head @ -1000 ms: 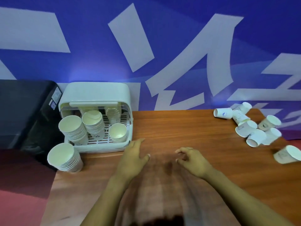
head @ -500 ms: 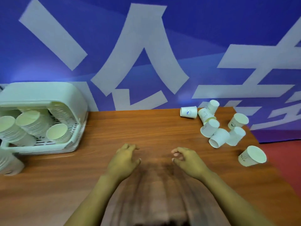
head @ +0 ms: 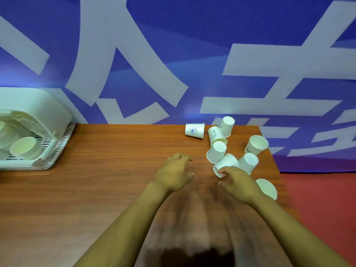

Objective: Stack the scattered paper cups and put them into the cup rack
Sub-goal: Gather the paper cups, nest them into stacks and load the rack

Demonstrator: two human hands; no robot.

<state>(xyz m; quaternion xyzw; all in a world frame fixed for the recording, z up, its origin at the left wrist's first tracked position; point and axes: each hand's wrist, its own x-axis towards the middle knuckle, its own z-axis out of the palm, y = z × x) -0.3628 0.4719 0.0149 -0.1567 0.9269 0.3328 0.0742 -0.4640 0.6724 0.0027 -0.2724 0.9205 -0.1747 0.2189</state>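
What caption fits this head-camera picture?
Right hand reaches a tipped paper cup among scattered cups; cup rack at left.

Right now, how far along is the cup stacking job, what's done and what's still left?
Done: stacks of cups already sit in the cup rack at the left. In hand: the right hand is touching the rim of one fallen cup, though a firm grip isn't clear; the left hand hovers, holding nothing. Left: about seven scattered cups near the table's right end remain unstacked.
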